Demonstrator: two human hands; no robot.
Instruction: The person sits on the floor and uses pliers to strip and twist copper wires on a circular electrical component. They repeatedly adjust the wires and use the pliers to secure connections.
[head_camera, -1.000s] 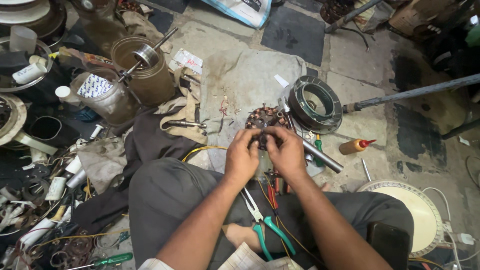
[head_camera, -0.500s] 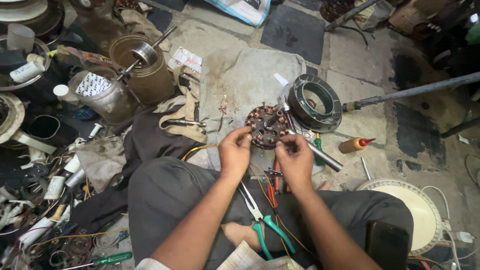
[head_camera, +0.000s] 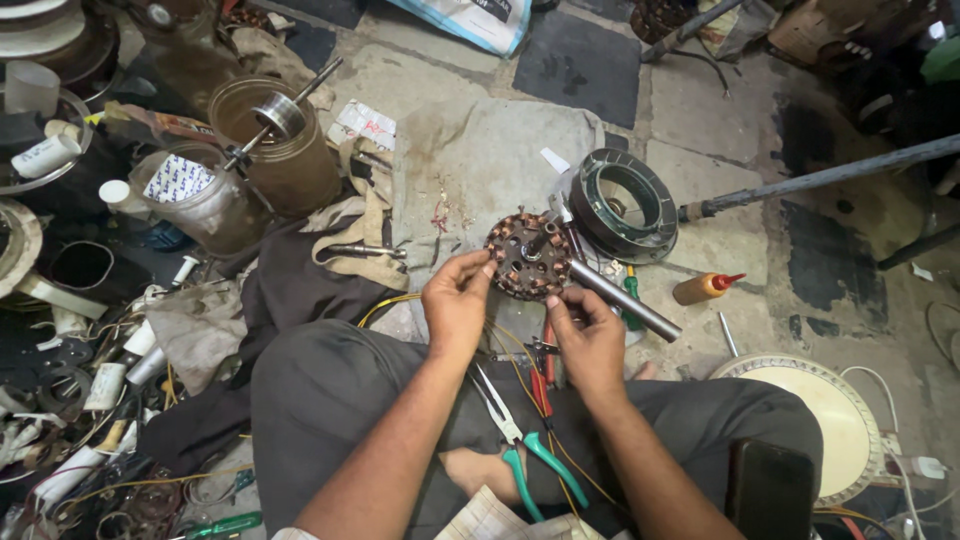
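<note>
Head view looks down over the person's lap at a round, dark motor stator wound with copper coils, which serves as the landmark for everything else. It lies face-up on a grey cloth spread on the floor, with a grey metal shaft running from its centre down and to the right, so the long axis points away toward the right-hand side. At the stator's left edge, the left hand pinches the rim between thumb and fingertips, closed on the windings. At its lower edge, the right hand is curled with its fingertips at the coils beside the shaft; whether it actually grips a wire or only touches there I cannot tell. Both hands sit just below the stator, the left a little nearer its rim. Just right of the stator stands a grey ring-shaped motor housing; farther right lies a small amber bottle with a red nozzle. Below the stator, on the dark trousers, rest green-handled pliers. Well to its upper left stands a brown cylindrical can.
</note>
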